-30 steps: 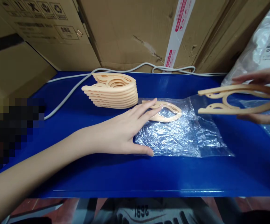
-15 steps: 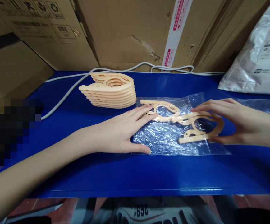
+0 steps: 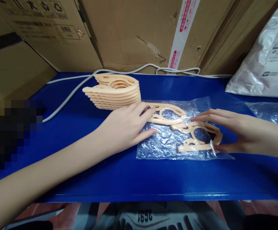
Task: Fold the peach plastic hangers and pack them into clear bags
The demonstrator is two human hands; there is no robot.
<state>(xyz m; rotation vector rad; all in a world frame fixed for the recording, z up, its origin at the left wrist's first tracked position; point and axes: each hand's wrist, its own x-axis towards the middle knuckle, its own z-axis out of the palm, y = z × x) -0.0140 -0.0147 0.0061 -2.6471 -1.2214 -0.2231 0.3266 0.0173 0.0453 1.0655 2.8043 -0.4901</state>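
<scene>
Two beige folding hangers, folded up, lie at the clear plastic bag (image 3: 160, 148). The left hanger (image 3: 154, 120) is inside, partly under my left hand (image 3: 128, 126), whose fingers lie bent over its end and the bag's closed side. That hand's thumb is stretched apart on the plastic. The right hanger (image 3: 195, 147) appears mostly within the bag. My right hand (image 3: 234, 129) spans its curved end, fingertips along the upper side and thumb at the lower side near the bag's mouth. Behind my left hand rises a stack of folded hangers (image 3: 119, 95).
Cardboard boxes (image 3: 126, 38) stand along the back of the blue table (image 3: 153, 182), with a white cable (image 3: 143, 66) in front of them. At the back right sits a white package (image 3: 261, 70). Another clear bag (image 3: 268, 110) lies by my right wrist.
The right hanger has slid left and slightly nearer to me, farther into the bag, my right hand following. My left hand has shifted left, its fingers now more bent.
</scene>
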